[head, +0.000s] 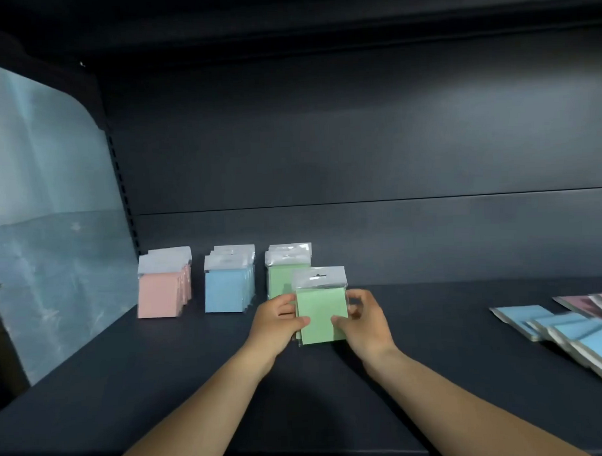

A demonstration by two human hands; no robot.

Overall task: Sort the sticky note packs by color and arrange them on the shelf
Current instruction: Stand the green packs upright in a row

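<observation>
Head view: the step in hand looks like placement of a green pack into the green row. Three upright rows stand at the back left of the shelf: pink row, blue row, then the green one. The held pack is upright, just in front of and slightly right of the green row, overlapping it in the picture; whether its bottom edge touches the shelf can't be told.

Next move, as a judgement: slide it back and a bit left so it sits flush against the front of the green row, square it, then let go without tipping the stack.

Hands: left hand grips the pack's left edge, thumb on the front face, fingers curled behind. Right hand does the same on the right edge, thumb on the front near the lower part, fingers wrapped round the side. There may be more than one pack in the grip; the layered left edge hints at that, not certain.

Still unsorted: loose blue packs and loose pink packs lying flat at far right, well apart from the rows.
</observation>
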